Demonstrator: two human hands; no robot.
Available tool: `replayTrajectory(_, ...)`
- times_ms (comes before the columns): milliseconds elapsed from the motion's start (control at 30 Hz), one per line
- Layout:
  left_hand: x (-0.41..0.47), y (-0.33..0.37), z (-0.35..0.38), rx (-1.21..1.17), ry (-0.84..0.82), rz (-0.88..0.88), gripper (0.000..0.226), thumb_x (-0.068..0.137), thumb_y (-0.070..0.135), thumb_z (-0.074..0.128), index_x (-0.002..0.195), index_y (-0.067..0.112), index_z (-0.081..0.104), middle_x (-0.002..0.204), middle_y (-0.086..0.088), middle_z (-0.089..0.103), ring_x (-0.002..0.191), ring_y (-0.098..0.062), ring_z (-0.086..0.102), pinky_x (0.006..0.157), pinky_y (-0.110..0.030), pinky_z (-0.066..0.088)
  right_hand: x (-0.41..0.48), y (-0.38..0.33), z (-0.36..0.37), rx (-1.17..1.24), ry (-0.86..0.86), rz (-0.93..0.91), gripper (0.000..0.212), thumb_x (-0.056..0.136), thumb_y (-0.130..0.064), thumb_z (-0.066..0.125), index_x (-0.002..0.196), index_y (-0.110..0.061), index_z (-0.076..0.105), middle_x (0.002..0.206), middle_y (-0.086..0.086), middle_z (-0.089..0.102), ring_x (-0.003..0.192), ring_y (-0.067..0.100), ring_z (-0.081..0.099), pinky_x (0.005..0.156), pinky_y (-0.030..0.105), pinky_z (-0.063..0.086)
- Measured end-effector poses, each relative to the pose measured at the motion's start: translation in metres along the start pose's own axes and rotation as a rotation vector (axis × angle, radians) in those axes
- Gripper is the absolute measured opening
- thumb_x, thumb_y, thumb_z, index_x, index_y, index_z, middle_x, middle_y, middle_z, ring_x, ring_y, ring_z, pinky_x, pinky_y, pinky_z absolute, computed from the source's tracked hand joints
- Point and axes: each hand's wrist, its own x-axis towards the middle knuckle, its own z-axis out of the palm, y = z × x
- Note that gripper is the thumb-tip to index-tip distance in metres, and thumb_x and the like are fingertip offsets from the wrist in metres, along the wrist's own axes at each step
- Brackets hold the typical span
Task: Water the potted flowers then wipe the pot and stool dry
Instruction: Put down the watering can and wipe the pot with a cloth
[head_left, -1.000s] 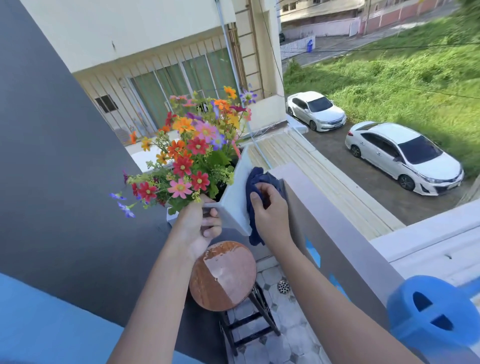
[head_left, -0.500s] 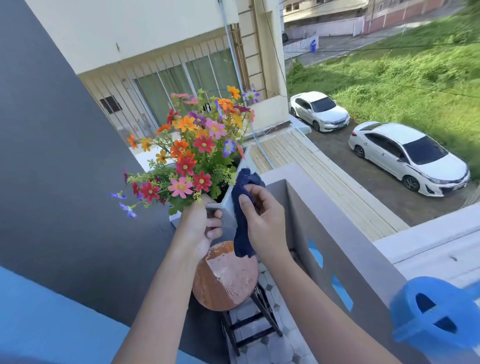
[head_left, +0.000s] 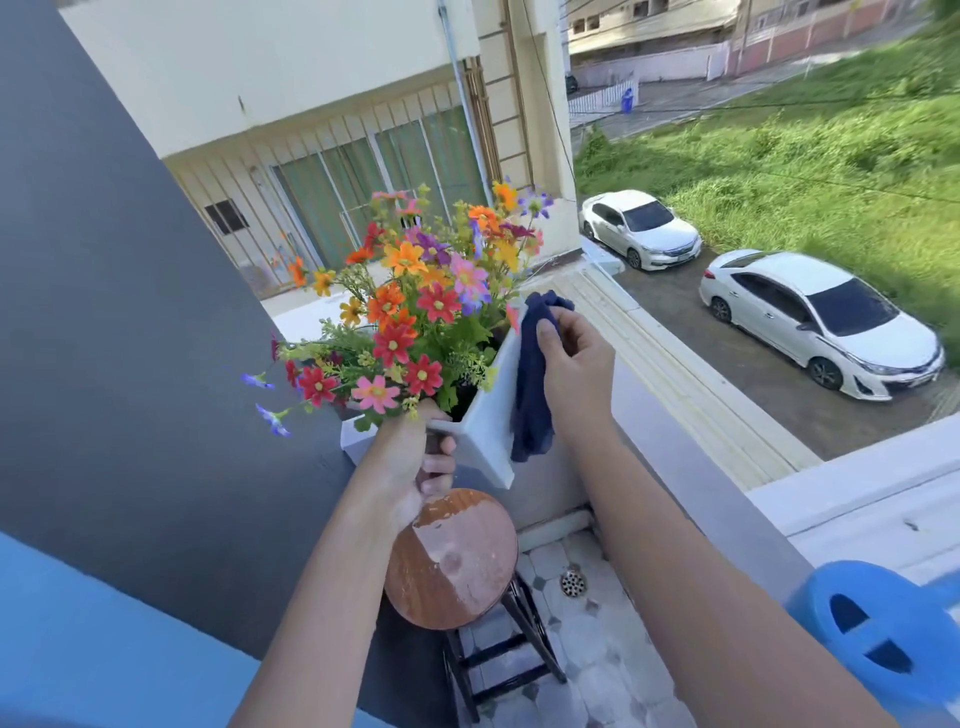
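In the head view the left hand (head_left: 410, 462) is clamped on the near corner of the white pot (head_left: 485, 421), held above the wet stool (head_left: 452, 558), so the right hand (head_left: 574, 364), pinching the blue cloth (head_left: 530, 384), should press flat and stroke downward along the pot's right wall.

Smooth matt white pot (head_left: 485, 431), plastic-looking. Soft, limp dark-blue cloth (head_left: 531, 384). Round wooden stool seat (head_left: 451, 558), reddish, partly glossy-wet, on black metal-looking legs. Glossy blue plastic watering can (head_left: 878, 631). Matt grey parapet (head_left: 691, 467).
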Motion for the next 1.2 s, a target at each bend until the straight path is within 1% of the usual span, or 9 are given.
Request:
replayTrajectory(133,0.001,0.004,-0.009,0.091,-0.017,-0.031,0.027,0.096,0.009,0.041,0.069,0.012,0.041,0.046,0.0,0.041,0.032,-0.008,0.024,0.037,-0.016,0.013,0.017,-0.002,-0.014,0.001,0.013,0.068,0.013,0.098,-0.012,0.06,0.096,-0.018,0.071,0.088,-0.003,0.069,0.08,0.009,0.059,0.076,0.026,0.046)
replayTrajectory(367,0.018,0.023,-0.041,0.147,-0.083,-0.028,0.028,0.094,0.024,0.043,0.068,0.017,0.039,0.043,0.002,0.033,0.029,-0.006,0.018,0.041,-0.014,0.009,0.03,-0.04,-0.016,0.178,-0.309,0.47,0.03,0.091,-0.016,0.063,0.061,-0.02,0.065,0.057,-0.002,0.059,0.057,0.019,0.055,0.069,0.033,0.04)
replayTrajectory(467,0.025,0.031,-0.05,0.164,-0.041,0.011,0.033,0.095,0.03,0.042,0.064,0.018,0.039,0.041,0.002,0.03,0.028,-0.006,0.018,0.041,-0.014,0.01,0.026,-0.05,-0.015,0.119,-0.414,0.441,0.021,0.073,-0.023,0.075,0.075,-0.014,0.056,0.071,0.01,0.05,0.071,0.027,0.05,0.073,0.039,0.038)
replayTrajectory(567,0.028,0.035,-0.057,0.199,-0.01,0.047,0.04,0.096,0.037,0.041,0.06,0.019,0.038,0.039,0.003,0.028,0.029,-0.007,0.016,0.044,-0.015,0.008,0.02,-0.054,-0.009,0.056,-0.496,0.401,0.019,0.079,-0.005,0.07,0.085,-0.01,0.053,0.065,0.01,0.058,0.062,0.024,0.059,0.062,0.033,0.047)
replayTrajectory(767,0.031,0.028,-0.064,0.248,0.012,0.048,0.045,0.095,0.031,0.034,0.058,0.007,0.039,0.038,0.002,0.025,0.029,-0.009,0.013,0.044,-0.017,0.009,-0.001,-0.047,0.006,-0.043,-0.34,0.436,0.021,0.063,-0.011,0.064,0.063,-0.017,0.045,0.056,0.007,0.042,0.051,0.019,0.043,0.052,0.026,0.031)
replayTrajectory(867,0.037,0.018,-0.068,0.205,0.092,0.015,0.052,0.095,0.033,0.036,0.122,-0.01,0.049,0.041,0.003,0.024,0.03,-0.008,0.013,0.045,-0.016,0.01,-0.006,-0.041,0.01,-0.131,-0.301,0.353,0.02,0.071,-0.007,0.067,0.069,-0.013,0.048,0.059,0.006,0.037,0.057,0.018,0.039,0.056,0.03,0.026)
replayTrajectory(900,0.038,0.016,-0.068,0.188,0.106,0.013,0.054,0.096,0.037,0.037,0.125,-0.008,0.047,0.041,0.003,0.024,0.03,-0.008,0.013,0.046,-0.018,0.009,-0.007,-0.039,0.01,-0.141,-0.292,0.334,0.019,0.076,-0.005,0.067,0.073,-0.011,0.05,0.062,0.007,0.038,0.059,0.019,0.039,0.058,0.032,0.027)
replayTrajectory(1033,0.034,0.018,-0.064,0.04,0.139,0.075,0.04,0.091,0.047,0.045,0.065,0.017,0.041,0.042,0.004,0.027,0.031,-0.009,0.015,0.042,-0.017,0.011,-0.008,-0.035,0.013,-0.128,-0.219,0.287,0.018,0.08,-0.002,0.065,0.074,-0.011,0.051,0.068,0.01,0.037,0.063,0.02,0.037,0.06,0.032,0.026)
replayTrajectory(1200,0.029,0.008,-0.051,-0.416,0.316,0.26,0.015,0.091,0.031,0.043,0.091,0.016,0.044,0.046,-0.003,0.045,0.033,-0.012,0.029,0.04,-0.02,0.024,-0.012,-0.026,0.019,-0.094,-0.082,0.287,0.014,0.081,-0.007,0.065,0.08,-0.011,0.052,0.063,0.003,0.04,0.058,0.019,0.037,0.058,0.031,0.029)
